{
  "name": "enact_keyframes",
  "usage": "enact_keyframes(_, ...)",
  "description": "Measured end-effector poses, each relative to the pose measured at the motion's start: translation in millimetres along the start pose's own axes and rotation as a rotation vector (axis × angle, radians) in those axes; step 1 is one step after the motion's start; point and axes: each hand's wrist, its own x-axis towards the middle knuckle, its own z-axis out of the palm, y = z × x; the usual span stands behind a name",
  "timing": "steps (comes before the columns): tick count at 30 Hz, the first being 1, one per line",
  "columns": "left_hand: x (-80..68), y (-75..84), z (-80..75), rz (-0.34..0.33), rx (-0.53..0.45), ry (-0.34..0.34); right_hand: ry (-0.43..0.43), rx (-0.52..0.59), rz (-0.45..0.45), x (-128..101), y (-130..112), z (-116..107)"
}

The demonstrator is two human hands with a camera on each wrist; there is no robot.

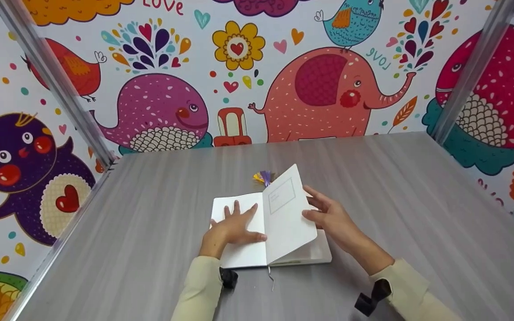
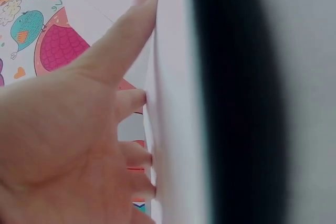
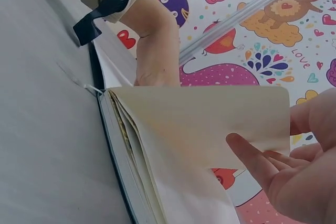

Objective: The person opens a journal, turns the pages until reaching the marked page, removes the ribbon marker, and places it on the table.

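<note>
An open notebook [image 1: 241, 263] with white pages and a dark cover edge lies on the table. My left hand [image 1: 234, 227] rests on its left page with fingers spread and thumb near the spine. In the left wrist view, the fingertips of the left hand [image 2: 68, 129] press against the paper. My right hand [image 1: 335, 223] holds the outer edge of a raised page [image 1: 290, 223] that has a printed rectangular frame. In the right wrist view, one digit of the right hand [image 3: 294, 177] lies against the page's underside. A thin ribbon bookmark [image 1: 271, 278] hangs out at the bottom.
A small yellow and purple tassel [image 1: 263, 177] lies just beyond the notebook's top edge. The grey wood-grain table [image 1: 159, 214] is bordered by printed cartoon walls [image 1: 234, 89] and metal posts [image 1: 56, 84]. Dark straps [image 1: 375, 296] sit at the wrists.
</note>
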Motion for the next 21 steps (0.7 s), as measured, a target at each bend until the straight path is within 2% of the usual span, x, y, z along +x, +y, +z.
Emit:
enact_keyframes(4,0.1,-5.9,-6.9,0.053,-0.001,-0.025,0.056,0.018,0.032,0.1,-3.4,4.8)
enact_keyframes(8,-5.9,-20.5,-18.8,0.097,-0.04,-0.031,0.073,0.025,0.037,2.5,-6.6,13.5)
enact_keyframes(13,-15.7,-37.8,-33.0,0.133,-0.194,0.02,0.072,0.014,0.027,5.9,-12.4,23.7)
enact_keyframes(17,-20.4,-42.2,-42.3,0.2,-0.322,0.054,0.101,0.009,0.054,9.9,-16.8,31.3)
enact_keyframes(21,-22.2,-42.4,-47.4,0.228,-0.402,0.043,0.128,0.0,0.088,13.5,-19.6,40.3)
